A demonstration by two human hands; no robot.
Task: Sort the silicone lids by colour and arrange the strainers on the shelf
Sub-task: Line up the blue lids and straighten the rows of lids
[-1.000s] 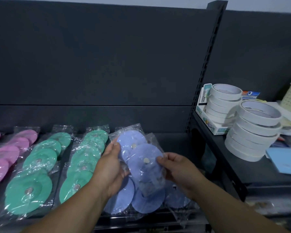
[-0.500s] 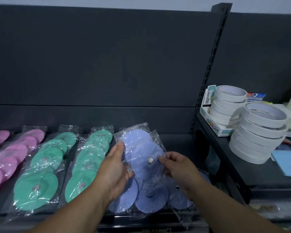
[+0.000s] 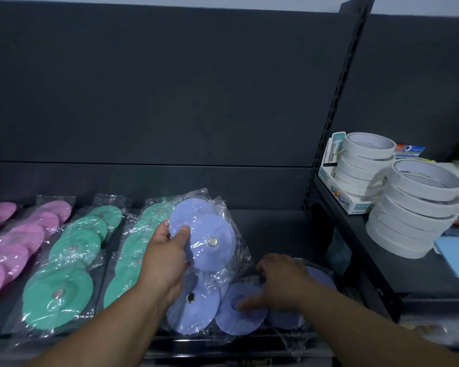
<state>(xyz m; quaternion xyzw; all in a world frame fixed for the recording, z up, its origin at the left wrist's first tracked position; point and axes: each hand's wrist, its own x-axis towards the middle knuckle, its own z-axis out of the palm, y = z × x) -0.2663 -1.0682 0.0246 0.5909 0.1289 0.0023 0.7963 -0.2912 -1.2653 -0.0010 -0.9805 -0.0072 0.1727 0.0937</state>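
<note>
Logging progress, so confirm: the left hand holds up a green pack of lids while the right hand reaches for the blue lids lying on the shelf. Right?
Not quite. The head view shows the left hand gripping a blue pack, not a green one; the right hand does reach for the blue lids lying on the shelf.

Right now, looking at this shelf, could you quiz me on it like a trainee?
1. True or false: the left hand is empty.
2. What is stacked on the right-side shelf? A tape rolls; B strainers; C cups.
3. Fill in: between the pink packs and the blue packs lie the ___ packs.
Key: 1 false, it holds a pack of blue lids. 2 A. 3 green packs.
</note>
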